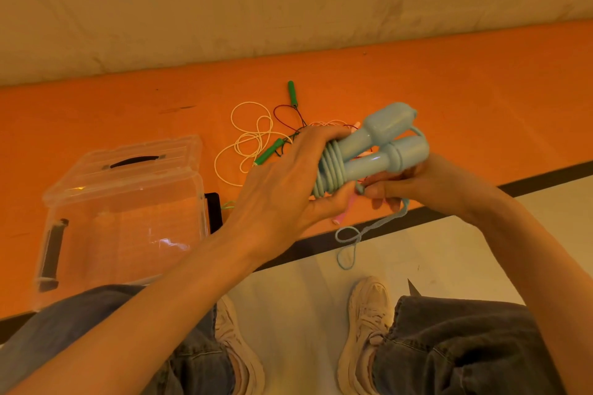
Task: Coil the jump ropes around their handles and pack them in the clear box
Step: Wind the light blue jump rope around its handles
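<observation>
Clear box [122, 218] near left on orange floor, lid open. Left hand [282, 189] curled around coiled end of light-blue handles [378, 151]; long axis points far right. Right hand [414, 183] pinching blue rope [359, 234], tail hanging loose.

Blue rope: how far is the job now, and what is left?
Done: several turns of the blue rope lie around its two handles. In hand: the left hand grips the bundle, the right hand holds the loose tail, not yet wound. Left: the green-handled rope and the other ropes lie loose on the orange floor; the clear box looks empty.
</observation>
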`<state>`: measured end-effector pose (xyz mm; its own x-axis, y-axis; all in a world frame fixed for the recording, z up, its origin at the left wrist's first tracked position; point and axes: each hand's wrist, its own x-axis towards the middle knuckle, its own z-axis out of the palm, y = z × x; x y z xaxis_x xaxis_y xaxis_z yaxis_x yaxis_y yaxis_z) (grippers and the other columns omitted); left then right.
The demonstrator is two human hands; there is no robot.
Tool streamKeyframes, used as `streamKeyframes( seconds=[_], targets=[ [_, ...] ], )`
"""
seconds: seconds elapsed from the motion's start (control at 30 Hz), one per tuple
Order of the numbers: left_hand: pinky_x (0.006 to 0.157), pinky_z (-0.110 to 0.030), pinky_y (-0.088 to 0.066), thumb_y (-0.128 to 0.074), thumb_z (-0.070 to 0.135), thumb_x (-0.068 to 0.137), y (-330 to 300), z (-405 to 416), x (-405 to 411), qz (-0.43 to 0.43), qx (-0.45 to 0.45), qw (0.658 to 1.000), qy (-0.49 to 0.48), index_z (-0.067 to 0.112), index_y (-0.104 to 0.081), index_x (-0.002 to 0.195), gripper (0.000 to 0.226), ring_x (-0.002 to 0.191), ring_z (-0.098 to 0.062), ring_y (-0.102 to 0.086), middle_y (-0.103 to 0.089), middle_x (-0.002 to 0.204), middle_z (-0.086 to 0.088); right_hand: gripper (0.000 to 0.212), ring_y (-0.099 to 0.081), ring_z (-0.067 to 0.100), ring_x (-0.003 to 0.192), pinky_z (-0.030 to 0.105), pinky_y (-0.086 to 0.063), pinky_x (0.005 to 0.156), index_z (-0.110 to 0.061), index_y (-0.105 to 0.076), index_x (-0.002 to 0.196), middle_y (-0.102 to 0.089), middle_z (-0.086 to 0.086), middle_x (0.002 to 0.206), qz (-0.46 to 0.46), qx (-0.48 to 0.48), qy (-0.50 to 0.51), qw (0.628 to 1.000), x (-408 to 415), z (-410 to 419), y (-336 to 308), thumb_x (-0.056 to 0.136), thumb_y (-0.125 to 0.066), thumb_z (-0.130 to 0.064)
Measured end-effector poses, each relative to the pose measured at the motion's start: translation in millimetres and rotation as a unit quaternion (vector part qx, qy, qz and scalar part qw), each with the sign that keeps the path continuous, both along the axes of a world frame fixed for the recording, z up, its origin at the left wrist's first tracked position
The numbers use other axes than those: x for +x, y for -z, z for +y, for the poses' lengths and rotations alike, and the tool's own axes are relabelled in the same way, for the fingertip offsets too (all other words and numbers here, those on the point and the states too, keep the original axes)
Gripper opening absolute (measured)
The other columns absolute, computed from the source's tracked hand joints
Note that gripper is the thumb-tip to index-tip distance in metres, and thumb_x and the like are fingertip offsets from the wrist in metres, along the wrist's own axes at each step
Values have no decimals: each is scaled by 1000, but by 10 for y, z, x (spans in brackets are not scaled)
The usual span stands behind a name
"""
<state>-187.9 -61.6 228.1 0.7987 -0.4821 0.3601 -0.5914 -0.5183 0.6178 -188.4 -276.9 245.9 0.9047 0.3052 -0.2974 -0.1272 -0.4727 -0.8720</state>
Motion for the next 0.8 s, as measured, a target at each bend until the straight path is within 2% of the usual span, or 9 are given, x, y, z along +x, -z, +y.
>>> streamKeyframes(
  seconds=[0.07,0.1,0.23,0.33,0.47,0.57,0.7,0.8],
  targets=[
    [58,-16,-39,-47,50,85,28,4,14,-9,13,1000,-15,24,-40,136,57,89,-3,-50,-45,120,13,19,-57,6,55,19,-49,55,-16,-75,87,-70,1,66,19,-15,-50,998,-31,48,52,73,-66,-27],
    [56,-21,-41,-45,50,87,39,7,24,-14,24,999,-24,22,-39,138,60,88,-6,-51,-45,122,8,21,-55,5,54,18,-48,55,-16,-75,89,-70,0,66,29,-21,-53,998,-42,71,63,76,-65,-28],
    [51,-32,-44,-38,53,92,59,21,71,-22,57,996,-62,20,-34,143,61,81,-14,-55,-42,124,2,26,-49,12,54,22,-42,52,-11,-74,98,-68,2,67,7,29,-57,998,-122,119,-15,84,-59,-26],
    [53,-35,-46,-38,50,93,55,10,79,-20,65,996,-61,19,-33,142,58,82,-17,-57,-42,126,0,28,-44,14,54,22,-37,52,-11,-74,96,-61,-1,64,-23,33,-39,998,-151,108,-72,88,-53,-28],
    [53,-28,-36,-40,45,94,65,-12,78,-24,103,993,-53,16,-32,143,58,85,-21,-55,-42,127,-4,31,-44,11,54,16,-38,52,-5,-71,92,-56,0,62,-28,37,-45,998,-174,134,-120,90,-48,-26],
    [47,-21,-22,-35,49,93,80,-10,93,-34,146,987,-56,18,-21,151,67,73,-15,-45,-40,128,-6,30,-45,9,54,15,-40,54,-7,-71,90,-55,1,63,-24,39,-41,998,-178,143,-115,91,-48,-26],
    [51,-26,-28,-34,54,91,38,2,123,-24,163,986,-38,19,-16,153,73,80,-20,-52,-39,129,-5,27,-44,10,54,17,-39,56,-22,-70,78,-52,-1,61,-27,60,-23,998,-177,128,-144,92,-47,-24],
    [42,-21,-16,-36,55,90,51,-2,127,-49,190,980,-34,13,-28,149,73,75,-22,-57,-45,124,-8,30,-44,7,53,15,-40,55,-6,-70,88,-52,2,62,-23,57,-27,998,-195,164,-135,91,-47,-24]
  ],
)
